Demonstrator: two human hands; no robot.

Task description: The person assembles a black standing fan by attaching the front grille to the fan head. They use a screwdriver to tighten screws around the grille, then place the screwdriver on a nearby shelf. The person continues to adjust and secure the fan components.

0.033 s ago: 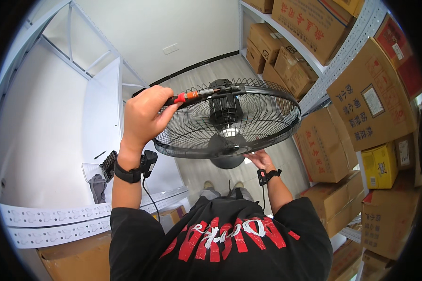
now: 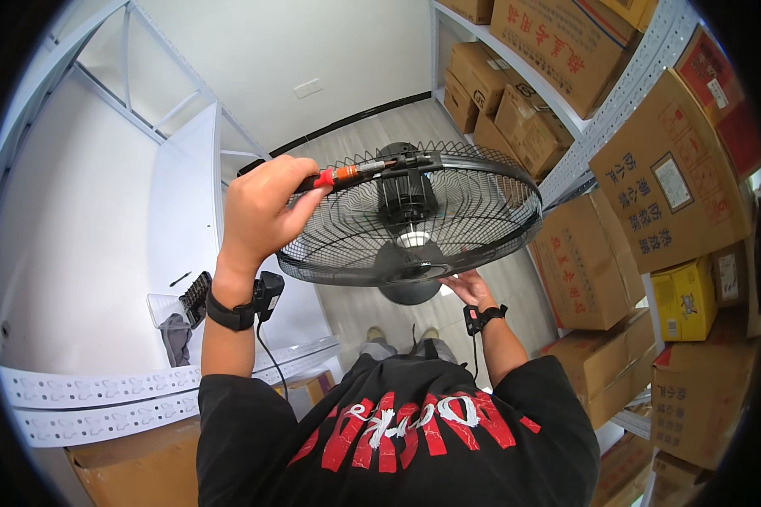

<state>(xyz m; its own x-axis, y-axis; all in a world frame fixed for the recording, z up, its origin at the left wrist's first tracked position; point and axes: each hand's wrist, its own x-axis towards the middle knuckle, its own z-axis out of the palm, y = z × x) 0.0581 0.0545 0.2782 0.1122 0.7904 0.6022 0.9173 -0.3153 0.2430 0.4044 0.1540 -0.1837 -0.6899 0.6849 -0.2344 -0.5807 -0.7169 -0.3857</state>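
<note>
A black standing fan [image 2: 410, 220] with a round wire guard stands in front of me, its guard tilted. My left hand [image 2: 266, 207] is closed around a screwdriver [image 2: 347, 172] with a black, red and orange handle. The metal shaft reaches along the guard's upper rim, and its tip meets the black clip [image 2: 413, 160] there. At the guard's lower rim, my right hand [image 2: 468, 287] grips the edge with its fingertips, some of them hidden behind the rim. Below the guard shows the round dark base [image 2: 410, 291].
Shelving on the right holds several cardboard boxes [image 2: 588, 258] and a yellow box [image 2: 685, 300]. To the left, a white shelf [image 2: 68, 228] carries a black bit set [image 2: 196, 297], a grey cloth [image 2: 176, 338] and a small dark rod [image 2: 180, 279]. My feet stand on the tiled floor [image 2: 347, 313].
</note>
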